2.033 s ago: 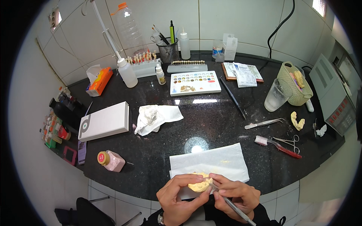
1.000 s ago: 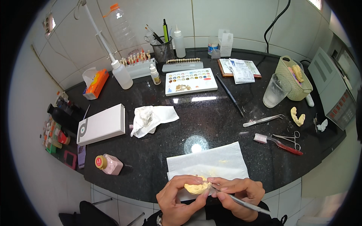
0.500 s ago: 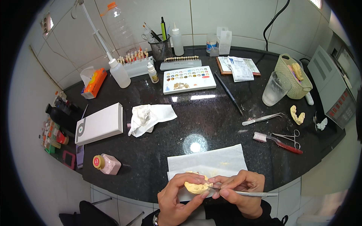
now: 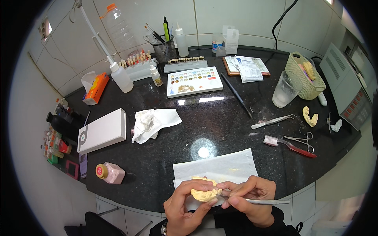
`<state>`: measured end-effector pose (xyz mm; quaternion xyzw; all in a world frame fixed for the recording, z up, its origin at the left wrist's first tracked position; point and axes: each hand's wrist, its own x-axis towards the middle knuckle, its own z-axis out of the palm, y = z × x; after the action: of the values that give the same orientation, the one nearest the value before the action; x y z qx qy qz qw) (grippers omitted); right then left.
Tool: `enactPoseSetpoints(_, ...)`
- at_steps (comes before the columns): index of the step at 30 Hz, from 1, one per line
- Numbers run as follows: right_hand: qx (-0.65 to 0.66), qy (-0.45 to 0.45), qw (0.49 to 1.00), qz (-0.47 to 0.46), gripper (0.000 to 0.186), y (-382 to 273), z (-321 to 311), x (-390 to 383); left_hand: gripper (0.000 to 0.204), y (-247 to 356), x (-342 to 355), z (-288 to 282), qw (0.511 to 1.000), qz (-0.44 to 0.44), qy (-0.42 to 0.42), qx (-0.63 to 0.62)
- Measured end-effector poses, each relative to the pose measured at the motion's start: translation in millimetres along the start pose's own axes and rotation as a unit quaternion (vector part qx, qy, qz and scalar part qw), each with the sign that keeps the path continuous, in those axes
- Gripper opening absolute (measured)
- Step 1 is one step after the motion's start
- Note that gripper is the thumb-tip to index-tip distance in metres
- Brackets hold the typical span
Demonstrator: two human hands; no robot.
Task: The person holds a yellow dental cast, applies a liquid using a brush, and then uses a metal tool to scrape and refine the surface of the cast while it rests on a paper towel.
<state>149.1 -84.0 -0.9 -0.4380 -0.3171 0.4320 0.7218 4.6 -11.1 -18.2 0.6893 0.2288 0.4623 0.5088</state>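
Between the fingers and thumb of my left hand (image 4: pixel 188 202) is a yellow plaster dental model (image 4: pixel 203 195), held above a white paper sheet (image 4: pixel 214 167) at the table's front edge. My right hand (image 4: pixel 252 198) is closed around a slim metal carving knife (image 4: pixel 262 202). Its blade lies against the right side of the model, and the tip's exact contact is hard to make out. Fingertips of my right hand also rest close to the model's edge. Yellow crumbs are scattered on the paper.
Right on the black table (image 4: pixel 220 129) lie tweezers (image 4: pixel 271 121), a red toothbrush (image 4: pixel 291 147), a clamp (image 4: pixel 303 141), another dental model (image 4: pixel 310 117) and a plastic cup (image 4: pixel 286 89). Left are a pink powder jar (image 4: pixel 111 173), a white box (image 4: pixel 103 131) and crumpled tissue (image 4: pixel 151 122). A paint palette (image 4: pixel 195 82) lies behind.
The view has shifted slightly. Both hands keep their grip on the model and knife, with scarcely any visible movement.
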Motion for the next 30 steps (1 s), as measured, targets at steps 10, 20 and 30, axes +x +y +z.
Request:
enactPoseSetpoints(10,0.002,-0.006,0.999,0.04,0.013,-4.6,-3.3,0.4,0.03,-1.6,0.1,-0.9,1.0,0.011,-0.009,0.006)
enactPoseSetpoints(20,-0.012,0.003,1.0,0.023,0.012,0.6,-0.1,-2.0,0.03,2.9,1.7,2.8,1.0,0.005,0.008,0.027)
enactPoseSetpoints(30,-0.018,-0.008,1.0,0.007,0.012,1.6,-2.0,0.4,0.033,-0.7,-2.2,3.9,0.999,-0.008,0.028,0.046)
